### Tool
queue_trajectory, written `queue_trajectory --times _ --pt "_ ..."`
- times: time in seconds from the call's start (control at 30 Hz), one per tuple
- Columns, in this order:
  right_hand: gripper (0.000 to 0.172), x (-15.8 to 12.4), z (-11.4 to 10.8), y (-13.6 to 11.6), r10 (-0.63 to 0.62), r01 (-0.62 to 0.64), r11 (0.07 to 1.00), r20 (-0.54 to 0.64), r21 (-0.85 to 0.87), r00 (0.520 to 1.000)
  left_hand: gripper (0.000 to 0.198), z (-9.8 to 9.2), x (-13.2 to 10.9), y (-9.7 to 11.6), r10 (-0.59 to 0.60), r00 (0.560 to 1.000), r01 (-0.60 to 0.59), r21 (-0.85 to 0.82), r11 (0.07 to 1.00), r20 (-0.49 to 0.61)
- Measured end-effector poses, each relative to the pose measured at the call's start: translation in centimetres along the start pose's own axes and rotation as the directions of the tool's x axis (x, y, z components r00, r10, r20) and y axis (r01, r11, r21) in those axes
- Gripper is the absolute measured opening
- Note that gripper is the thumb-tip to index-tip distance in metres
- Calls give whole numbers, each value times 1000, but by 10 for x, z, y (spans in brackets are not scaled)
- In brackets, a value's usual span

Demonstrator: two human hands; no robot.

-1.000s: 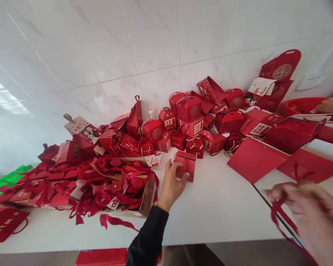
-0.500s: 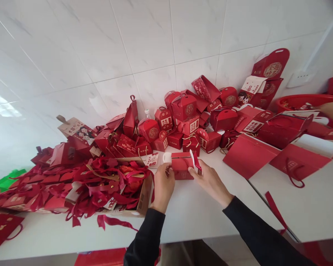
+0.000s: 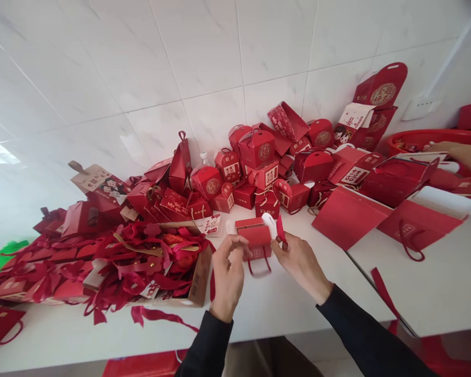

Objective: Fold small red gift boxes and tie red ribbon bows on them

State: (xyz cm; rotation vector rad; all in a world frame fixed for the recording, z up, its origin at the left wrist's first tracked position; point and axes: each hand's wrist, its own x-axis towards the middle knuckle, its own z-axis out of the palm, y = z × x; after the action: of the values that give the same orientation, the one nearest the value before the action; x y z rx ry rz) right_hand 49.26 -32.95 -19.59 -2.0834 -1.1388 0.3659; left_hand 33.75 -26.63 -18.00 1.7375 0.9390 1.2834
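Note:
A small red gift box (image 3: 255, 238) with white side flaps stands on the table in front of me, its red cord handle hanging down the near side. My left hand (image 3: 227, 272) is at its left edge, fingers loosely curved and apart, fingertips near or touching the card. On the right, my right hand (image 3: 300, 262) pinches a red ribbon (image 3: 280, 228) beside the box's white flap (image 3: 270, 225); the ribbon's lower part is hidden by the fingers. Just behind the box's left side lies a printed white card (image 3: 211, 224).
To the left a cardboard box (image 3: 200, 283) overflows with red ribbons and tags. Many folded red boxes (image 3: 259, 149) are heaped along the tiled wall. Larger opened red boxes (image 3: 351, 217) lie right. Another person's hand (image 3: 461, 154) is by a red basin (image 3: 419, 137).
My left fingers have loosened and come away from the box's front. The cord handle has dropped from the box's top to its near side. My right hand keeps the ribbon.

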Motion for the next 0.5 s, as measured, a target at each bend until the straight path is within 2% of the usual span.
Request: queue_trajectory --times 0.13,0.17,0.23,0.33,0.4,0.5 --pt "20 -18 -2 -2 -11 11 1000 2 -2 1000 17 -2 -6 -13 -155 974 164 38 986 -167" --pt "21 -24 -2 -2 -14 14 1000 7 -4 1000 23 0 -5 -16 -187 969 195 39 980 -159" --pt "22 -40 -3 -3 -26 26 1000 35 -1 999 38 4 -5 -20 -227 972 230 43 972 -65" --pt "25 -62 -12 -1 -58 48 994 95 97 994 49 10 -14 -19 -244 969 241 60 969 45" --pt "30 -74 -21 3 -58 39 983 102 178 993 52 10 -28 -17 -215 975 209 111 972 50" --pt "38 -83 -29 11 -40 18 973 91 228 995 48 8 -56 -11 -83 992 57 236 970 99"
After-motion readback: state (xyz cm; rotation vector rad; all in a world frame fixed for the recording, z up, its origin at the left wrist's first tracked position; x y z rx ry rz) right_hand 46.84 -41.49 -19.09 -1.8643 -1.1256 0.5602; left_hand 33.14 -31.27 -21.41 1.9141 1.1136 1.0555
